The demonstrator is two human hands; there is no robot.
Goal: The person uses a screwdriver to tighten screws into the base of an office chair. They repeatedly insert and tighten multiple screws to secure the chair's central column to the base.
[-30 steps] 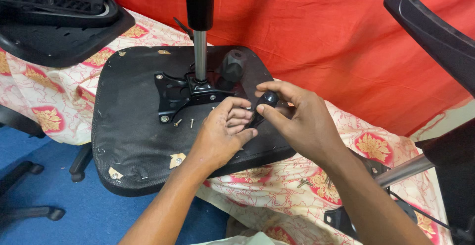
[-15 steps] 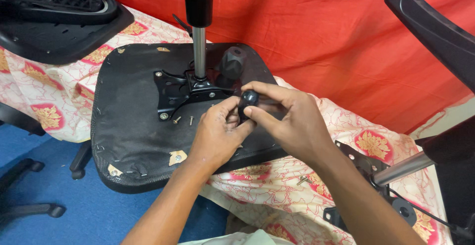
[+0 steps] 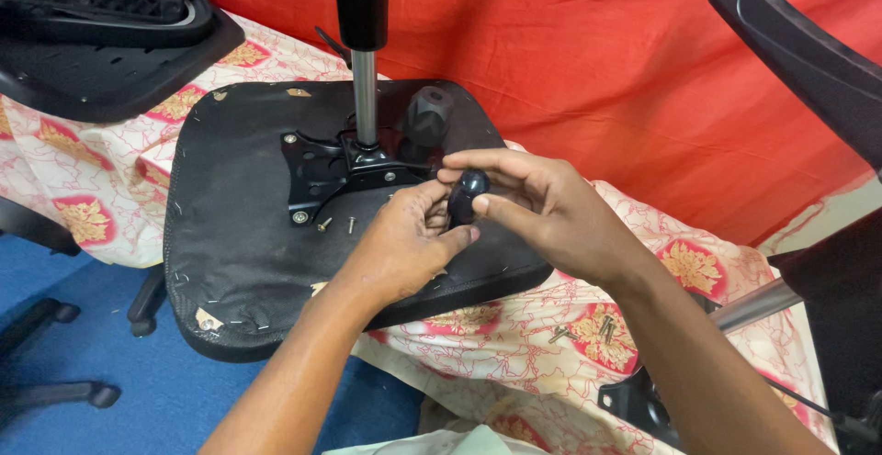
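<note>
Your left hand (image 3: 404,248) and right hand (image 3: 542,207) both pinch a small black knob (image 3: 466,193) in their fingers just above the upside-down seat (image 3: 230,235), where the plate (image 3: 317,175) is on but two screws (image 3: 336,225) lie loose

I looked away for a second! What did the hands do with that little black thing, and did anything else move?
Both hands slid a little leftward over the upturned black chair seat. The small round black knob went along, still pinched by the right hand, with the left hand touching it from below. The seat, its metal post and the loose screws stayed put.
</note>
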